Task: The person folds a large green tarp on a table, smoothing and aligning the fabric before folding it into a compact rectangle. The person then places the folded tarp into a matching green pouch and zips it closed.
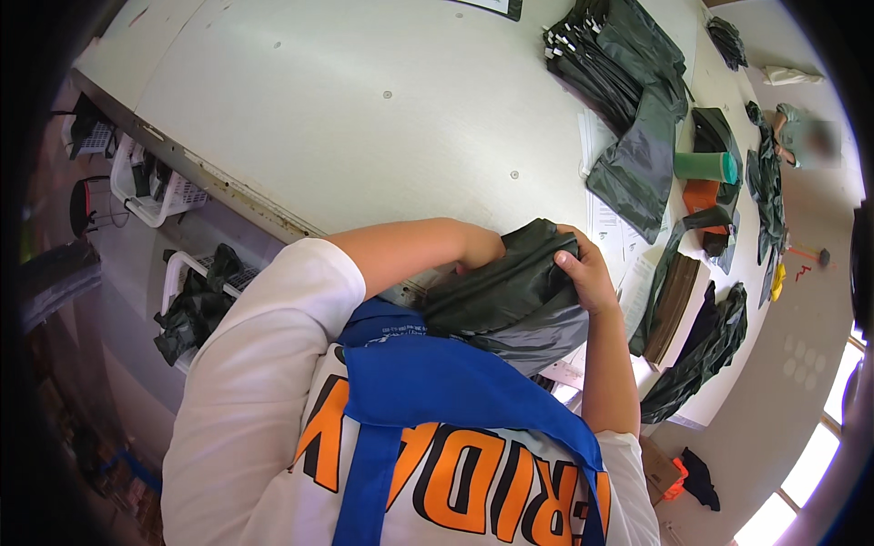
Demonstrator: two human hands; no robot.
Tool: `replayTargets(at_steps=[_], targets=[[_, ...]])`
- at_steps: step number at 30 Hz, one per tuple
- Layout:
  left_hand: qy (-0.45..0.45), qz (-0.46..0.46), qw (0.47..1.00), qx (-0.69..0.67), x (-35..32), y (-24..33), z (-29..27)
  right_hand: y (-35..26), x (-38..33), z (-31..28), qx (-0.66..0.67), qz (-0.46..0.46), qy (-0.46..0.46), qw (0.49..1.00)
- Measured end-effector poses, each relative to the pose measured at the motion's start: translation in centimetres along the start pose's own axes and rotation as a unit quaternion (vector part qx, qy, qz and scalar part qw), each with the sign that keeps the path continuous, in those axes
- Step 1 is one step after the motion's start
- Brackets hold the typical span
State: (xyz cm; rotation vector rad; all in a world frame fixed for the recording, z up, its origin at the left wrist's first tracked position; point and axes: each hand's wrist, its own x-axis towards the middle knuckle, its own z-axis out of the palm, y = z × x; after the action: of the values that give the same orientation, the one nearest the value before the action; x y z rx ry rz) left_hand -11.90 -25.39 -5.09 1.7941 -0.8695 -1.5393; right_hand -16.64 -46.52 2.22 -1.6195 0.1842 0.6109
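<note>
A bunched piece of dark green, shiny cloth [510,287] is held up in front of my chest at the table's near edge. My right hand [590,271] pinches its upper right edge, the thumb on the near face and the fingers behind. At the cloth's left side my left hand [478,247] is curled in against it; most of its fingers are hidden by the folds. Below, a paler grey face of the cloth hangs over my blue apron [455,378].
A pile of dark cloth pieces [637,173] lies on the white table [364,118], with papers [601,214] beside it. Farther right are a green cylinder [701,167], a brown stack [674,305] and a co-worker [801,136]. White baskets [150,196] stand below the left edge.
</note>
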Motion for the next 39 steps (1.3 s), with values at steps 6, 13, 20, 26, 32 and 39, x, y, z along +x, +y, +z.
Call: replayTargets(at_steps=[6, 13, 20, 26, 32, 39], targets=[[0.348, 0.055, 0.933, 0.078, -0.5, -0.3, 3.5, 0.1, -0.8, -1.1, 0.045, -0.007, -0.046, 0.998], [0.359, 0.0, 0.908, -0.214, 0.0, -1.5, 4.9, -1.2, -0.6, -0.5, -0.099, 0.01, -0.035, 0.994], [0.557, 0.073, 0.827, -0.03, -0.7, -0.3, 4.4, -3.0, -0.9, 0.9, -0.303, 0.009, -0.037, 0.952], [0.576, 0.078, 0.814, 0.011, -0.5, -0.2, 3.0, -2.8, -0.9, 3.0, -0.609, -0.118, -0.048, 0.783], [0.609, 0.138, 0.76, 0.179, -0.5, 0.1, 2.5, 0.6, 0.7, 5.2, -0.783, -0.079, -0.008, 0.617], [0.625, 0.161, 0.721, 0.251, -0.8, 0.7, 0.8, 3.4, 1.4, 4.1, -0.745, -0.241, 0.076, 0.618]])
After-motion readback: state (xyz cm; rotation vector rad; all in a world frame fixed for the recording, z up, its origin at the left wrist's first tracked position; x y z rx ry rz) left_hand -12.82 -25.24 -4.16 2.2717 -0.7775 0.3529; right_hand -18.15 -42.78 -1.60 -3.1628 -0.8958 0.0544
